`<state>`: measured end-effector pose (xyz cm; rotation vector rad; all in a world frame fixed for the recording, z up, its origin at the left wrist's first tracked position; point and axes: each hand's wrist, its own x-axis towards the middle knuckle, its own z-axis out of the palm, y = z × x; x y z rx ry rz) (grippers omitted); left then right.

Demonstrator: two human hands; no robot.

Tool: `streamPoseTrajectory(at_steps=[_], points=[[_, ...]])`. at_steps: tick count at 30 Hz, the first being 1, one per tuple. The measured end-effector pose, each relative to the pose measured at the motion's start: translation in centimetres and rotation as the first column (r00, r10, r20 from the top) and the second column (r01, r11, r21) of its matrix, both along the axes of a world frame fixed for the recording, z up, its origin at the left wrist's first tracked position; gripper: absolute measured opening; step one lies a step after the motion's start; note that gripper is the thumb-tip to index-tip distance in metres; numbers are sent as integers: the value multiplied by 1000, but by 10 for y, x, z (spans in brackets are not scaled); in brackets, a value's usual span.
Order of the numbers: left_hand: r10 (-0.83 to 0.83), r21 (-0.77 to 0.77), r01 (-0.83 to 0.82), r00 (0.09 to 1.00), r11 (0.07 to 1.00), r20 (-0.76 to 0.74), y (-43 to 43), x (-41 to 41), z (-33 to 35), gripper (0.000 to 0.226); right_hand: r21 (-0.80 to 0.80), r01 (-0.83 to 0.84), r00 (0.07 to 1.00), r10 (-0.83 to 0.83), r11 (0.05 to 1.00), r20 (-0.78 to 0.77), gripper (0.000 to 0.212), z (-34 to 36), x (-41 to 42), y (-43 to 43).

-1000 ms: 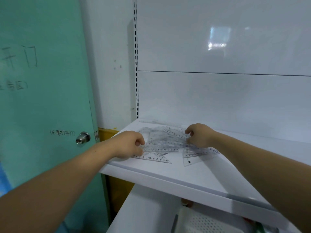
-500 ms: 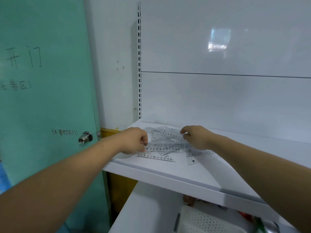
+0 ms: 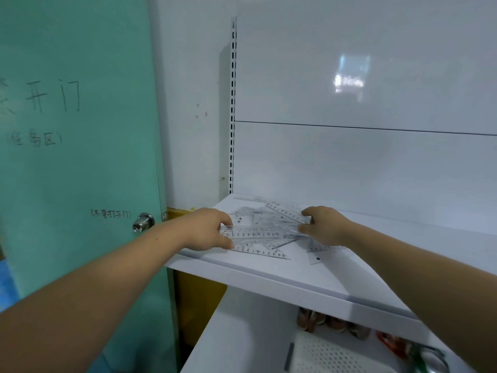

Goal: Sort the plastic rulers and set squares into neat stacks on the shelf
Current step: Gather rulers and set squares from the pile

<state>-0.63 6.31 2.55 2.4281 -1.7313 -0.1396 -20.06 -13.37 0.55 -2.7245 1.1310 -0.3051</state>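
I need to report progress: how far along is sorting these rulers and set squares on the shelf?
Done: no neat stack shows; a jumbled pile of rulers and set squares lies on the shelf. In hand: the left hand and right hand grip that pile at its two ends. Left: all the sorting and stacking.

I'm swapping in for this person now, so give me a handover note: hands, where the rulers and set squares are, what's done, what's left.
Left hand: pinches the left end of a straight ruler in the mixed pile.
Right hand: fingers curled round the right side of that pile.
Things: clear rulers and set squares lie overlapped on the white shelf, near its left end; one set square sticks out at the front.
Done: no neat stack visible yet.
Left: separate rulers from set squares, stack each kind.
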Motion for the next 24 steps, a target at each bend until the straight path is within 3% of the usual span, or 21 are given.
streamPoseTrajectory(at_steps=[6,13,24], points=[[44,-76,-47,998,996,-39,11,6,4,47,-17,16,1000,-16,1000,-15,53,-6,-7,6],[-148,-97,150,988,984,33,-4,-31,7,49,-40,114,990,-110,993,84,50,5,-39,11],[-392,-170,386,920,907,-3,-85,-200,7,41,-42,399,891,-376,916,255,34,22,-240,11]])
